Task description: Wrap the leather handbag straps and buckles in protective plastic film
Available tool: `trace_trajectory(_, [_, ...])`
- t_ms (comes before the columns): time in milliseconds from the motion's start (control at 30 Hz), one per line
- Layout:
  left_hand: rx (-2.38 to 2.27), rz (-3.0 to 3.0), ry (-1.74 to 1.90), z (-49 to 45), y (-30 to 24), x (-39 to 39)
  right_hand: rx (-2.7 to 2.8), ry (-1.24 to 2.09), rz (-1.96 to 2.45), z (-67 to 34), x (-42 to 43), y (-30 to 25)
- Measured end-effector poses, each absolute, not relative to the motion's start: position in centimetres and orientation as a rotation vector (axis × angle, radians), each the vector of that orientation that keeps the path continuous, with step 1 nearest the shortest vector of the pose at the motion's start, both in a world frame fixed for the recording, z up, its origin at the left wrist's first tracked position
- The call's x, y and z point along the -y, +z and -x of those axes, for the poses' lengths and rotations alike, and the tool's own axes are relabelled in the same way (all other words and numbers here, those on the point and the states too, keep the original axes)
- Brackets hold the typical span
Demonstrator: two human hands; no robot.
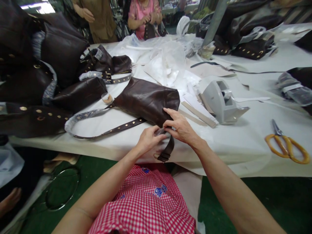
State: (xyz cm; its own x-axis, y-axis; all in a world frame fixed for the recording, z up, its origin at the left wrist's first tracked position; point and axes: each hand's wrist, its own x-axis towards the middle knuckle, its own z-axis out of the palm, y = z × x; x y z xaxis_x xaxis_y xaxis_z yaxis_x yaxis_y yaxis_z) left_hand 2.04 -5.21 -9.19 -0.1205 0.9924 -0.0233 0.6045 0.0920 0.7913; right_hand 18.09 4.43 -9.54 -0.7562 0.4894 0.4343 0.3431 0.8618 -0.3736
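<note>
A dark brown leather bag (pixel 146 97) lies on its side at the front of the white table. Its studded strap (pixel 117 129) loops out to the left, partly wrapped in clear plastic. My left hand (pixel 150 139) pinches a short strap end (pixel 168 150) with a buckle, which hangs over the table's front edge. Clear wrapping shows between the fingers. My right hand (pixel 179 125) grips the same strap from the other side, its index finger resting against the bag. The fingers of both hands are closed, and the exact pinch point is partly hidden.
A grey tape dispenser (pixel 220 100) stands right of the bag, beside cardboard strips (pixel 200 113). Yellow-handled scissors (pixel 286 146) lie at the right. More brown bags (pixel 63 52) pile up on the left. Plastic sheets (pixel 168 58) and a metal post (pixel 215 22) are behind; two people stand across the table.
</note>
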Motion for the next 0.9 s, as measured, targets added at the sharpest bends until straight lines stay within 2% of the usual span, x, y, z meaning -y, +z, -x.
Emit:
trace_trajectory(233, [-1.71, -1.416, 0.81, -2.3, -9.7, 4.0, 2.503, 0.355, 0.53, -18.2, -4.5, -9.6])
trace_trajectory(433, [-1.81, -1.606, 0.722, -2.1, -8.4, 3.8, 2.507, 0.367, 0.53, -18.7, -4.4, -9.6])
trace_trajectory(667, [-1.525, -1.157, 0.802, -1.9, -8.7, 3.5, 2.404, 0.203, 0.805, -18.5, 0.7, -8.7])
trace_trajectory(833, [-1.464, -1.043, 0.802, -1.4, -9.4, 3.5, 2.284, 0.651, 0.876, -17.1, 6.6, -10.2])
trace_trajectory(900, [-1.511, -1.091, 0.786, -1.2, -9.5, 3.5, 2.268, 0.676, 0.98, -17.0, 7.3, -10.6])
